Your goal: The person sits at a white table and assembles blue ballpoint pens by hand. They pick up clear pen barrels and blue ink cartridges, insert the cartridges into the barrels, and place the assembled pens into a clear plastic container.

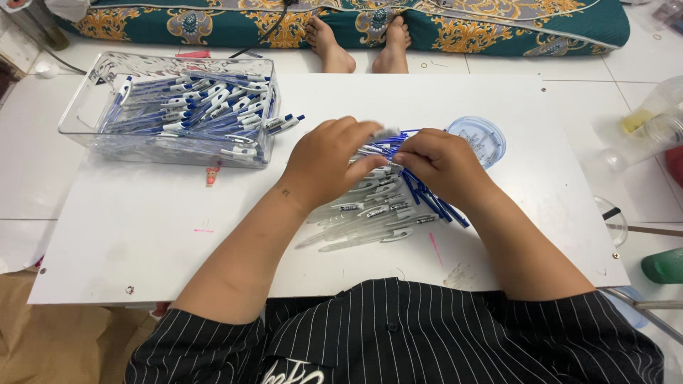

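Observation:
My left hand [329, 162] and my right hand [442, 165] meet over a heap of clear pen barrels [370, 217] and blue ink refills [427, 203] on a white board [142, 227]. Fingers of both hands pinch at pen parts at the top of the heap; which single piece each holds is hidden by the fingers. A clear plastic bin [174, 110] full of finished blue-and-white pens stands at the board's far left, with a few pens poking over its right rim.
A round clear lid or cup [480, 136] lies just beyond my right hand. Another person's bare feet [359, 44] rest at the far edge, before a patterned teal cushion [455, 25]. Clear containers [654, 121] and a green object [663, 264] sit at right.

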